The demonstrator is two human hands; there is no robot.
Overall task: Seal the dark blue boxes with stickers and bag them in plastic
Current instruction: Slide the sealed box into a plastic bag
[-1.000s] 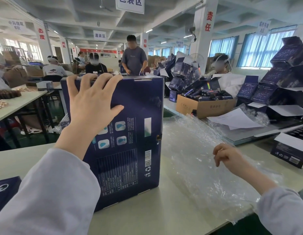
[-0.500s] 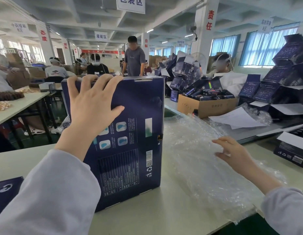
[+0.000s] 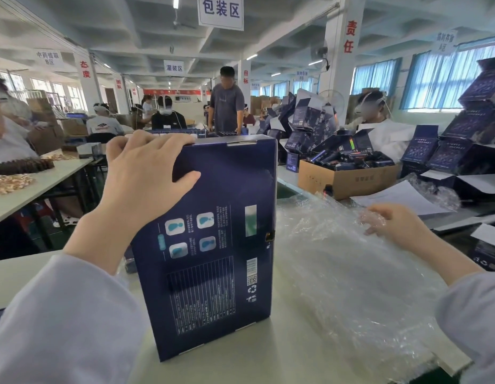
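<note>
The dark blue box (image 3: 218, 245) stands upright on the tabletop (image 3: 268, 364), its printed back face toward the camera. The left hand (image 3: 141, 184) grips the box's top left corner, with the fingers curled over the top edge and the thumb pressed on the near face. Just right of the box lies a crinkled clear plastic bag (image 3: 337, 273). The right hand (image 3: 398, 225) rests on it, farther right of the box — fingers bent into the film, pinching it. Behind the box to the right sits an open cardboard carton (image 3: 349, 178).
</note>
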